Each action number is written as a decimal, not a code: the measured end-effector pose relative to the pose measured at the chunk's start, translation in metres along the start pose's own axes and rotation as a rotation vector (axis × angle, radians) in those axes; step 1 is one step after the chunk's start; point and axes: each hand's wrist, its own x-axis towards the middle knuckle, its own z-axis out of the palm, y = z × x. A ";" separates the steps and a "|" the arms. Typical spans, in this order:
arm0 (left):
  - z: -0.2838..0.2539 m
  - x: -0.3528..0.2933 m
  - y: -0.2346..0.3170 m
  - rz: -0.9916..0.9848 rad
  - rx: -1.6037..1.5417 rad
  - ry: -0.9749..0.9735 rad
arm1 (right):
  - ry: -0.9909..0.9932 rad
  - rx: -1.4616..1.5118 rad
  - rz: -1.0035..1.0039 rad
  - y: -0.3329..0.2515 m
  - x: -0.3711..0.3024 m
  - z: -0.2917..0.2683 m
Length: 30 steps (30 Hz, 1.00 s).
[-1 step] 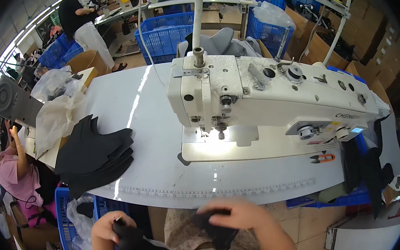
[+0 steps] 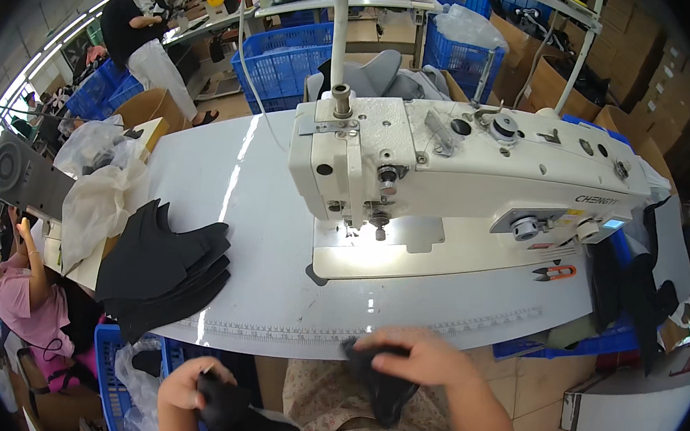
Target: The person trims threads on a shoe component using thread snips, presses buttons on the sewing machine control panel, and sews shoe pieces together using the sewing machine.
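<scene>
In front of the table's near edge, my left hand (image 2: pixel 192 384) is closed on a black fabric piece (image 2: pixel 254 427) that hangs over my lap. My right hand (image 2: pixel 418 357) grips another black fabric piece (image 2: pixel 386 390), its fingers bent over the upper edge. The two pieces look separate. Beyond my hands stands a white sewing machine (image 2: pixel 466 165), its lamp lighting the needle area. A stack of black cut pieces (image 2: pixel 162 260) lies on the left of the white table (image 2: pixel 271 291); neither hand touches it.
Orange-handled thread snips (image 2: pixel 555 273) lie at the right, beside the machine bed. A blue crate (image 2: pixel 110 367) with plastic bags stands at the lower left. More black pieces (image 2: pixel 629 284) hang at the table's right end. Co-workers are at the left, one in pink (image 2: pixel 26 297).
My right hand has shifted slightly up and to the right, with the black piece in it now turned more into view. My left hand has barely moved.
</scene>
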 end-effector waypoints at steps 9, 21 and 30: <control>0.069 0.217 0.087 -0.293 0.849 0.206 | 0.637 -0.371 0.014 0.041 0.043 -0.041; 0.047 0.263 0.056 -0.235 1.410 0.244 | 0.529 -0.843 -0.365 0.045 0.067 -0.015; 0.042 0.261 0.067 -0.224 1.301 0.119 | 0.602 -0.767 -0.404 0.045 0.086 -0.011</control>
